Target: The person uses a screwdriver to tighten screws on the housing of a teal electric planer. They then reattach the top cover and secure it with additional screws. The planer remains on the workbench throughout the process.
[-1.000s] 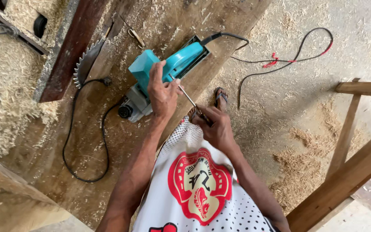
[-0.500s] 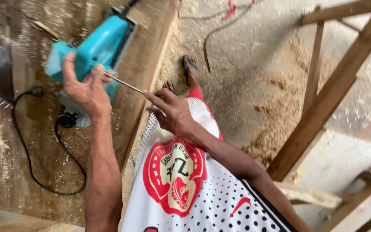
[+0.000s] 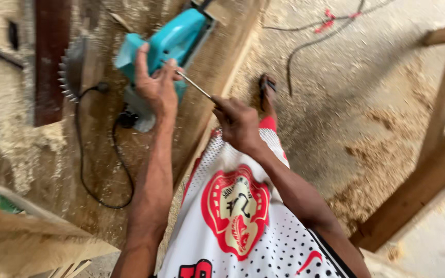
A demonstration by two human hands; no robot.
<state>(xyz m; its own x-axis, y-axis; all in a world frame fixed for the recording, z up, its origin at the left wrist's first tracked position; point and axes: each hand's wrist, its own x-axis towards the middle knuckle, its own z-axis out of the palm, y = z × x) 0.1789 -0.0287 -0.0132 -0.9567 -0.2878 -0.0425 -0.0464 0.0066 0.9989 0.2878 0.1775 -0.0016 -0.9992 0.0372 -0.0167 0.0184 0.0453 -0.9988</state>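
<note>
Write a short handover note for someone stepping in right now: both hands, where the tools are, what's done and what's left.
Left hand: resting on the teal power tool, steadying it on the wooden bench.
Right hand: gripping a thin metal rod tool whose tip reaches the teal body by the left fingers.
Nearby: toothed circular saw blade to the left, black cord looped across the bench, sawdust all around.
Done: tool held, rod in place.
Left: the adjustment itself; how far along it is cannot be told.
</note>
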